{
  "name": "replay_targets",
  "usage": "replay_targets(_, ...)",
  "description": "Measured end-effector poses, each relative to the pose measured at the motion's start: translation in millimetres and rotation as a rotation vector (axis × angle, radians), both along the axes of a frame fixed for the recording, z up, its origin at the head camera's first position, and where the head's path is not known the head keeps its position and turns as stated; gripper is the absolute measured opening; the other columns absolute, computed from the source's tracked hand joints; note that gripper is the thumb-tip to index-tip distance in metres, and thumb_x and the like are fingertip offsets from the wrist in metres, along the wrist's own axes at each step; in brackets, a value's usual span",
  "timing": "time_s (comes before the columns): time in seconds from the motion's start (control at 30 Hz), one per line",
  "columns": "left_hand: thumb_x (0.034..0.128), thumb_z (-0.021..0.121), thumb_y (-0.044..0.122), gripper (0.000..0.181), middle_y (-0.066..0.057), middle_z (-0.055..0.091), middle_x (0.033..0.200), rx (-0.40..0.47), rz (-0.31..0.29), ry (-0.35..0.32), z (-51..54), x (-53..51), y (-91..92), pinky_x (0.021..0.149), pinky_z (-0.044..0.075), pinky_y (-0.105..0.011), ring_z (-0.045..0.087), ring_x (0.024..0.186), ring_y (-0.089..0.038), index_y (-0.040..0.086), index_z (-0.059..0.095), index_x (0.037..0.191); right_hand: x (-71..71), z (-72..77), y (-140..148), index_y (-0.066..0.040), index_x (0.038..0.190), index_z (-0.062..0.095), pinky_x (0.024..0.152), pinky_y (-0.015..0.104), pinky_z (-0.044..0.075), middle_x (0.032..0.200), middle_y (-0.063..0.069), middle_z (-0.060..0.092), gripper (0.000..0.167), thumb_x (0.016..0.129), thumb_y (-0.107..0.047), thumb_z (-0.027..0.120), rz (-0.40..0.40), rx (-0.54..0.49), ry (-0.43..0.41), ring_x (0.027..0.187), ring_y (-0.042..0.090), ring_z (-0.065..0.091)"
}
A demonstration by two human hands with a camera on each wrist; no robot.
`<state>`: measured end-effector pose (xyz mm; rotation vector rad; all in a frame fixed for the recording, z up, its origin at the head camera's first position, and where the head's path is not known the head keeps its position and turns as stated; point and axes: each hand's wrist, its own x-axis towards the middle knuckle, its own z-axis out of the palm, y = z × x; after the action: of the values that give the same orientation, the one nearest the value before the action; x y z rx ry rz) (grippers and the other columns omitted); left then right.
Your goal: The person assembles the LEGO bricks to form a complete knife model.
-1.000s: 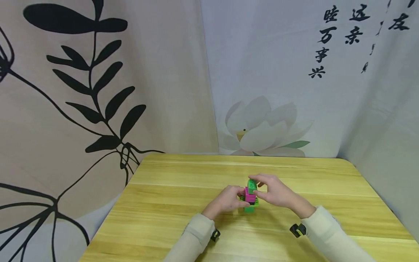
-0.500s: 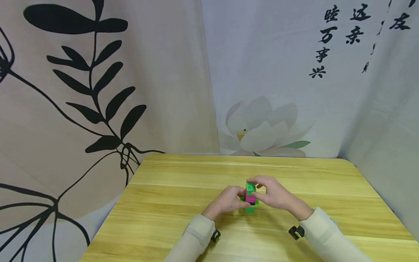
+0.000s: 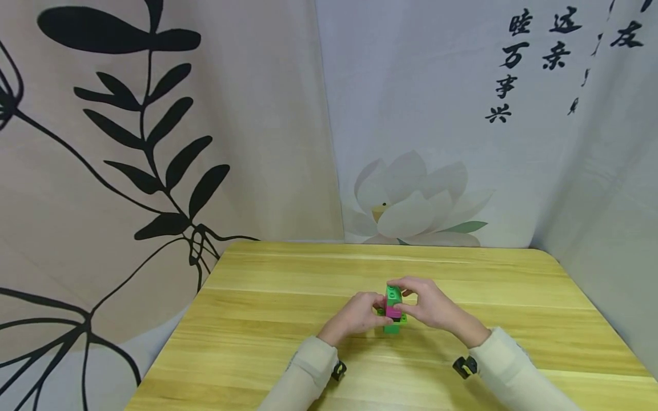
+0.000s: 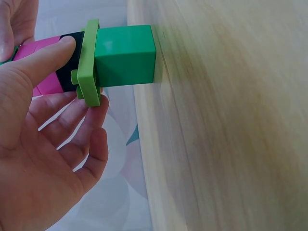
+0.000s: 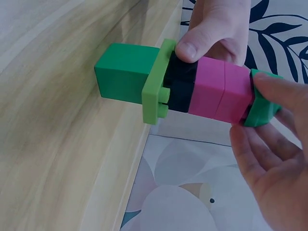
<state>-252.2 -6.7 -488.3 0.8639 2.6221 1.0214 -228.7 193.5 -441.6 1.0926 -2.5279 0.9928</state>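
Note:
A stack of toy building bricks stands on the table between my hands. Its bottom green brick (image 4: 126, 57) carries a flat lime plate (image 5: 154, 89) that juts out at the sides. Above come a black brick (image 5: 179, 96), two pink bricks (image 5: 221, 91) and a green brick (image 3: 393, 294) at the top. My left hand (image 3: 353, 314) holds the stack at the black brick, thumb on one side and fingers on the other. My right hand (image 3: 436, 302) pinches the top green brick between thumb and fingers, which cover part of it in the right wrist view.
The wooden table (image 3: 247, 331) runs back to a curtain printed with a lotus (image 3: 416, 200). Dark plant shapes (image 3: 169, 171) mark the left curtain. A small black device (image 3: 465, 366) sits at the right wrist, another (image 3: 338, 370) at the left.
My right hand has shifted slightly left and down with the top green brick, which now lines up over the pink bricks. The left hand has hardly moved.

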Motion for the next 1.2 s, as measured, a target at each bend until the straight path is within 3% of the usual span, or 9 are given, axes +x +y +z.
replay_targets(0.53, 0.0812, 0.076, 0.030, 0.022, 0.014, 0.064, 0.084, -0.010, -0.005, 0.010, -0.2, -0.9, 0.9, 0.071, 0.046, -0.021, 0.056, 0.078, 0.001, 0.018, 0.069, 0.098, -1.7, 8.2, 0.6, -0.002, 0.122, 0.061, 0.077, 0.040, 0.053, 0.114, 0.011, 0.065, 0.043, 0.082, -0.009, 0.074, -0.018, 0.015, -0.122, 0.090, 0.019, 0.064)
replay_targets(0.7, 0.0809, 0.076, 0.030, 0.021, 0.014, 0.064, 0.084, -0.016, 0.001, 0.006, 0.6, -1.2, 0.9, 0.071, 0.046, -0.021, 0.056, 0.078, 0.001, 0.018, 0.069, 0.096, -3.1, 8.0, 1.4, -0.005, 0.122, 0.062, 0.074, 0.034, 0.053, 0.109, 0.004, 0.067, 0.044, 0.082, -0.016, 0.075, -0.050, 0.034, -0.149, 0.089, 0.015, 0.062)
replay_targets(0.83, 0.0811, 0.076, 0.030, 0.020, 0.014, 0.064, 0.084, -0.008, 0.000, 0.001, 0.8, -1.1, 0.8, 0.071, 0.046, -0.021, 0.057, 0.077, 0.001, 0.018, 0.069, 0.095, -2.8, 7.5, 0.9, -0.005, 0.122, 0.062, 0.074, 0.032, 0.052, 0.105, 0.000, 0.067, 0.046, 0.080, -0.016, 0.077, -0.065, 0.036, -0.149, 0.087, 0.012, 0.061)
replay_targets(1.07, 0.0813, 0.076, 0.030, 0.020, 0.013, 0.065, 0.084, -0.012, -0.006, 0.009, 0.6, -1.0, 0.7, 0.070, 0.046, -0.020, 0.056, 0.077, 0.001, 0.018, 0.068, 0.095, -0.6, 8.5, -0.5, -0.003, 0.122, 0.062, 0.075, 0.042, 0.052, 0.106, 0.003, 0.067, 0.046, 0.079, -0.011, 0.077, -0.074, 0.038, -0.139, 0.087, 0.014, 0.061)
replay_targets(1.2, 0.0811, 0.076, 0.029, 0.019, 0.013, 0.065, 0.084, -0.010, -0.004, 0.006, 0.5, -0.7, 0.5, 0.070, 0.046, -0.020, 0.057, 0.078, 0.001, 0.018, 0.068, 0.095, -0.3, 8.9, -0.8, -0.004, 0.121, 0.063, 0.074, 0.037, 0.052, 0.104, 0.001, 0.067, 0.045, 0.079, -0.011, 0.078, -0.078, 0.053, -0.133, 0.086, 0.012, 0.061)
